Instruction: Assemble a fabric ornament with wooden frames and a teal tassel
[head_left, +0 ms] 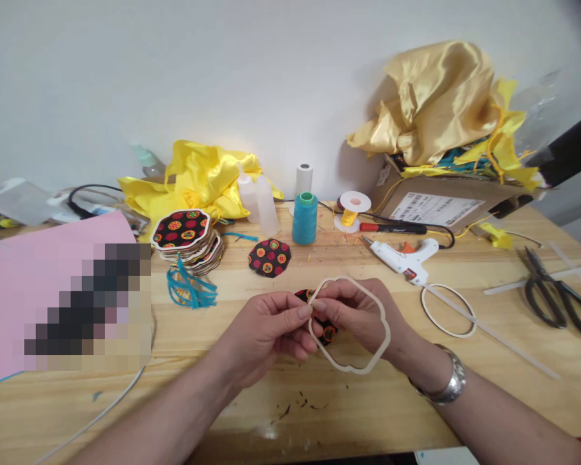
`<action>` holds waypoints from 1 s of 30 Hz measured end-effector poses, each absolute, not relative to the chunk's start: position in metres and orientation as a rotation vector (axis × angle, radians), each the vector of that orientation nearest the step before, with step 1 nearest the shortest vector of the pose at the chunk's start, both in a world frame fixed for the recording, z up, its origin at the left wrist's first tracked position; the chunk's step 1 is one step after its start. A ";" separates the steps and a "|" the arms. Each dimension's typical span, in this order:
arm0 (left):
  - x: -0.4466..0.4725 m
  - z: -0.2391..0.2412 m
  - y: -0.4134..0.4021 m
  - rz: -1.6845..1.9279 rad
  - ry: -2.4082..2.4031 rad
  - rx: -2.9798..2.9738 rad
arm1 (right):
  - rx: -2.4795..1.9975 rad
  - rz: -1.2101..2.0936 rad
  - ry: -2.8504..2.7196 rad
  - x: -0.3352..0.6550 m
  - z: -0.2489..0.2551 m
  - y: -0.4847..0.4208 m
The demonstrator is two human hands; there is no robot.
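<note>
In front of me I hold up a thin cream frame with a scalloped outline (386, 342). My left hand (278, 323) pinches its left edge between thumb and fingers. The thumb and fingers of my right hand (356, 307) close on the same edge, and the rest of the ring passes in front of that hand. Behind the frame shows a black patterned fabric piece (329, 334), partly hidden by my fingers; whether it is held or lies on the table, I cannot tell. Just beyond my hands, a similar fabric cutout (269, 258) lies flat.
Left of my hands stand stacked fabric-covered frames (181, 230), with a blue tassel (191, 287) before them. Behind are a teal thread cone (305, 219) and squeeze bottles (268, 206). At right lie a glue gun (404, 258), a ring (423, 309), scissors (545, 294) and a cardboard box (392, 187).
</note>
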State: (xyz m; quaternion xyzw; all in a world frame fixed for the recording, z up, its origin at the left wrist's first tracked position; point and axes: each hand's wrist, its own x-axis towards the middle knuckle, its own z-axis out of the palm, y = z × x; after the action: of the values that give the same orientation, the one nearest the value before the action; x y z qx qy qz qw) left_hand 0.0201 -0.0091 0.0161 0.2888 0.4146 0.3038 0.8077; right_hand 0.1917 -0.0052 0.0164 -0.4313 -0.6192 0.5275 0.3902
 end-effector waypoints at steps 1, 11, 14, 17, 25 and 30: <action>0.020 0.016 -0.009 0.652 0.886 0.617 | -1.095 1.328 -1.589 0.192 0.016 -0.005; 0.021 0.016 -0.008 0.647 0.911 0.621 | -1.138 1.241 -1.653 0.192 0.012 -0.010; 0.021 0.016 -0.009 0.638 0.915 0.624 | -1.123 1.240 -1.657 0.191 0.014 -0.012; 0.021 0.016 -0.009 0.632 0.907 0.627 | -1.128 1.221 -1.680 0.191 0.014 -0.014; 0.019 0.014 -0.008 0.661 0.886 0.609 | -1.294 1.009 -1.654 0.198 0.003 -0.004; 0.019 0.013 -0.008 0.680 0.884 0.604 | -1.187 1.242 -1.533 0.196 0.011 -0.003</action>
State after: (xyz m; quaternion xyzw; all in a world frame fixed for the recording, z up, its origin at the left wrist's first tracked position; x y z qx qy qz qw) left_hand 0.0192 -0.0077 0.0133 0.2823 0.4130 0.3176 0.8055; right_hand 0.1963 -0.0027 0.0113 -0.4709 -0.6081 0.4928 0.4071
